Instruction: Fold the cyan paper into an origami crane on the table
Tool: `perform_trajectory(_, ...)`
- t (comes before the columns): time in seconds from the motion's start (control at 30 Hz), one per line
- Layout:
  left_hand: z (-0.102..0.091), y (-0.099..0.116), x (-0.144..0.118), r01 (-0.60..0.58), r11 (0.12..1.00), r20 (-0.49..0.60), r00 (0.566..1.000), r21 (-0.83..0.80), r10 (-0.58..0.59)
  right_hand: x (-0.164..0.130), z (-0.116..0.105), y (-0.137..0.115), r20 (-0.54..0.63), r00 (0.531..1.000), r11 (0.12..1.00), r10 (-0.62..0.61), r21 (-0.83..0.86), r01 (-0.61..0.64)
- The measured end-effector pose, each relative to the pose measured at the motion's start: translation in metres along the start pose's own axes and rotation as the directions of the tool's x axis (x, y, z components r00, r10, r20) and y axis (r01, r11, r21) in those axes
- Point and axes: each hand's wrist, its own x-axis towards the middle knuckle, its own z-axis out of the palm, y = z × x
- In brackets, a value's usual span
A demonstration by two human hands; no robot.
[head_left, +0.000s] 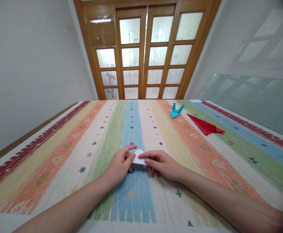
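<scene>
A small folded piece of white paper (139, 157) is pinched between both hands just above the striped tablecloth (59, 145). My left hand (120, 165) grips its left side with thumb and fingers. My right hand (161, 163) holds its right side, index finger laid along the top edge. Most of the paper is hidden behind the fingers.
A blue origami crane (175, 110) stands at the far right of the table. Beside it lies a red folded paper (205, 125). Wooden doors with frosted glass panes (145, 51) rise behind the table. White walls flank both sides.
</scene>
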Motion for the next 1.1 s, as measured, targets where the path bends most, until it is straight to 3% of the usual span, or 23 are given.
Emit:
perform_trajectory(0.13, 0.001, 0.004, -0.004, -0.070, 0.995, 0.043, 0.997, 0.076, 0.067, 0.005, -0.007, -0.002, 0.000, 0.995, 0.975, 0.097, 0.203, -0.095)
perform_trajectory(0.27, -0.001, 0.009, -0.006, -0.169, 0.963, 0.099, 0.984, 0.209, 0.151, 0.004, -0.012, -0.003, -0.003, 0.993, 0.940, 0.116, 0.323, -0.109)
perform_trajectory(0.4, -0.002, 0.012, -0.005, -0.201, 0.961, 0.146, 0.974, 0.189, 0.175, 0.002, -0.017, -0.001, 0.044, 0.998, 0.921, 0.041, 0.386, -0.054)
perform_trajectory(0.53, -0.002, 0.011, -0.002, -0.077, 0.996, 0.193, 0.979, 0.048, 0.067, 0.003, -0.024, 0.002, 0.134, 0.985, 0.906, -0.110, 0.420, 0.044)
perform_trajectory(0.63, -0.003, 0.013, -0.001, -0.020, 0.999, 0.194, 0.981, -0.037, 0.027, 0.003, -0.026, 0.003, 0.170, 0.977, 0.934, -0.126, 0.351, 0.060)
perform_trajectory(0.8, -0.004, 0.015, -0.002, -0.025, 0.999, 0.203, 0.979, -0.026, 0.030, -0.001, -0.019, 0.000, 0.103, 0.993, 0.983, -0.059, 0.180, 0.039)
perform_trajectory(0.93, -0.004, 0.012, -0.002, -0.023, 0.999, 0.197, 0.980, -0.047, 0.032, -0.001, -0.012, 0.000, 0.070, 0.994, 0.992, -0.080, 0.100, 0.073)
perform_trajectory(1.1, -0.002, 0.011, 0.000, 0.095, 0.972, 0.136, 0.988, -0.213, -0.067, -0.002, -0.009, 0.001, 0.057, 0.994, 0.995, -0.095, -0.034, 0.097)
